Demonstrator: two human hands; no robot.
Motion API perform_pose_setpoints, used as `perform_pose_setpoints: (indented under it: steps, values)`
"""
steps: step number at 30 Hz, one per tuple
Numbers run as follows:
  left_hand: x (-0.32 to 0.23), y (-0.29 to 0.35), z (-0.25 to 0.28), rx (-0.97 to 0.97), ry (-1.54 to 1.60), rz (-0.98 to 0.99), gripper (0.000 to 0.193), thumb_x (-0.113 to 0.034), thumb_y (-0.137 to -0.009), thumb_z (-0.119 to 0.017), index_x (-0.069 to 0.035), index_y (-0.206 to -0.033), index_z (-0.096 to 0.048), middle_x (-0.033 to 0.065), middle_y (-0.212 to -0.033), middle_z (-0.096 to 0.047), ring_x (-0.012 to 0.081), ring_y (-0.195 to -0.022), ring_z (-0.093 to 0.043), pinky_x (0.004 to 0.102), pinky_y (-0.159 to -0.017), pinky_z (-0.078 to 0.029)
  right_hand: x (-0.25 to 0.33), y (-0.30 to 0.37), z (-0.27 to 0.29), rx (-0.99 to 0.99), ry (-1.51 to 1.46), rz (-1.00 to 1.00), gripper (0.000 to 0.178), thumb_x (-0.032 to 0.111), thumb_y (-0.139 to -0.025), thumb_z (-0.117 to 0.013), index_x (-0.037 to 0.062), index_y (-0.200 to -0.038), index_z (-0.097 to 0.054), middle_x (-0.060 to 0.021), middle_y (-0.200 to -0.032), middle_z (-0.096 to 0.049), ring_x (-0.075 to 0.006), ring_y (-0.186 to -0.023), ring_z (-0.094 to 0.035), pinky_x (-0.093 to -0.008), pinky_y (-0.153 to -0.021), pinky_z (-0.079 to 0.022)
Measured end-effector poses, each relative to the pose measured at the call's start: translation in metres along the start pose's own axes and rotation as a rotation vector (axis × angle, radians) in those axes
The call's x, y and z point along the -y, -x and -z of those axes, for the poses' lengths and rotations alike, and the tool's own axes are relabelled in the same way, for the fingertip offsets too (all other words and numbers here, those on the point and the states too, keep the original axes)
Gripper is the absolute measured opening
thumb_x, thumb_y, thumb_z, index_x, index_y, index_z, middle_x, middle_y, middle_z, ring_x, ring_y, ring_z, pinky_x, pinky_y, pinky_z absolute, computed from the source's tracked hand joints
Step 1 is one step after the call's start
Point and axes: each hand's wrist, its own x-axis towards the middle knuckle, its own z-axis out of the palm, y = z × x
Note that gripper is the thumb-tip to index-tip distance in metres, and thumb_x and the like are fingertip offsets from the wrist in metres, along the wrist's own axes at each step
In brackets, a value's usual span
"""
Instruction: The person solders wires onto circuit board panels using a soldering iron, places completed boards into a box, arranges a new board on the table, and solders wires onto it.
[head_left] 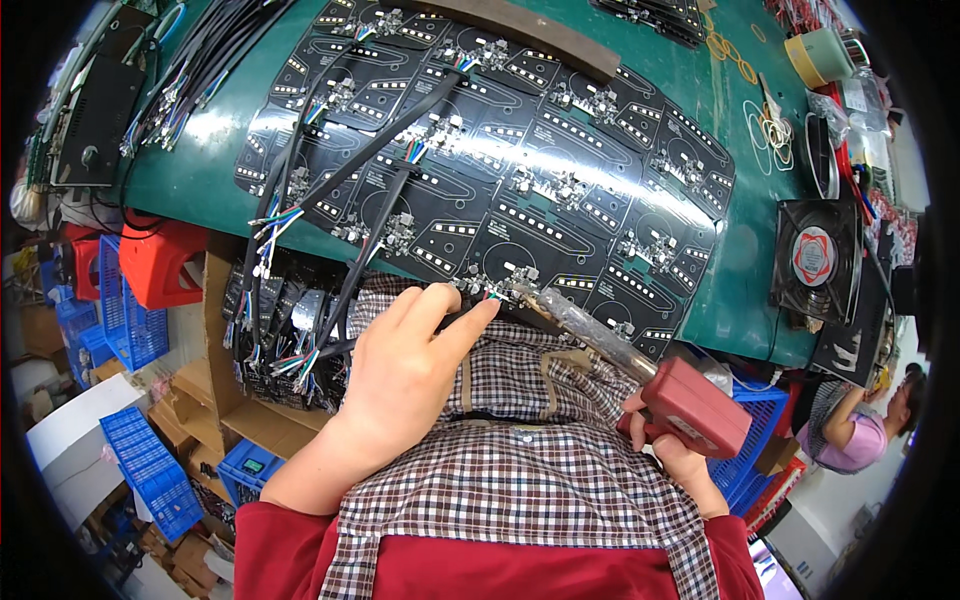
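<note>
My left hand [398, 362] is closed, thumb and forefinger pinching the end of a black cable whose thin coloured wires [491, 296] show at the fingertips. Most of that cable is hidden by the hand. The wires meet the near edge of a panel of black circuit boards [545, 235] on the table. In my right hand [668, 452] is a dark red soldering gun [695, 408]. Its long metal barrel [590, 332] points up and left, the tip close to those wires; whether it touches them I cannot tell. Other black cables [378, 226] lie across the boards.
A dark bar [505, 30] lies along the panel's far side. More cables [205, 55] lie at the far left of the green table [195, 185], beside a black box [105, 125]. At right stand a fan [815, 258] and a tape roll [815, 58]. Another person [845, 435] sits beyond.
</note>
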Motion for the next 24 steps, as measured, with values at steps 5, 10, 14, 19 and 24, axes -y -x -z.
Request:
perform_pose_setpoints:
  steps: [5,10,14,19,24]
  values:
    - [0.014,-0.01,0.006,0.11,0.297,0.069,0.029,0.001,-0.073,-0.061,-0.003,-0.101,-0.065,0.0061,-0.077,-0.052,0.0206,-0.065,-0.053,0.0319,-0.055,-0.044,-0.002,0.001,-0.003,-0.058,-0.135,0.046,0.075,0.05,-0.072,-0.072,-0.0022,-0.12,-0.047,-0.016,-0.102,-0.06,-0.0156,-0.054,-0.052,-0.0239,-0.046,-0.041]
    - [-0.005,0.004,-0.012,-0.081,0.32,0.192,0.026,0.005,-0.072,-0.067,-0.003,-0.097,-0.067,0.0079,-0.073,-0.057,0.0183,-0.061,-0.055,0.0281,-0.055,-0.044,-0.002,0.002,-0.002,-0.038,-0.15,0.032,0.072,0.048,-0.074,-0.071,-0.0022,-0.119,-0.047,-0.0157,-0.101,-0.06,-0.0157,-0.054,-0.052,-0.0245,-0.047,-0.041]
    - [-0.004,0.012,-0.026,-0.168,0.03,-0.062,0.034,0.007,-0.065,-0.067,0.001,-0.098,-0.065,0.0065,-0.072,-0.054,0.0196,-0.06,-0.054,0.0284,-0.05,-0.043,-0.003,0.004,0.004,0.021,-0.099,-0.022,0.07,0.049,-0.075,-0.07,-0.0023,-0.118,-0.048,-0.0144,-0.101,-0.06,-0.0147,-0.057,-0.052,-0.0247,-0.051,-0.042]
    - [-0.008,0.011,-0.025,-0.14,-0.125,-0.116,0.038,0.007,-0.062,-0.064,0.006,-0.1,-0.063,0.0075,-0.072,-0.05,0.0198,-0.058,-0.051,0.0291,-0.049,-0.042,-0.025,0.007,0.011,-0.019,0.111,0.015,0.072,0.031,-0.072,-0.075,-0.0063,-0.127,-0.045,-0.0084,-0.086,-0.067,-0.0112,-0.067,-0.06,-0.0215,-0.061,-0.047]
    - [-0.009,0.01,-0.025,-0.136,-0.147,-0.111,0.038,0.006,-0.062,-0.063,0.007,-0.1,-0.063,0.0074,-0.072,-0.049,0.0195,-0.057,-0.05,0.0294,-0.049,-0.042,-0.015,-0.001,0.009,0.039,0.019,-0.001,0.072,0.027,-0.073,-0.073,-0.0065,-0.129,-0.042,-0.0086,-0.085,-0.067,-0.0114,-0.067,-0.061,-0.0226,-0.062,-0.049]
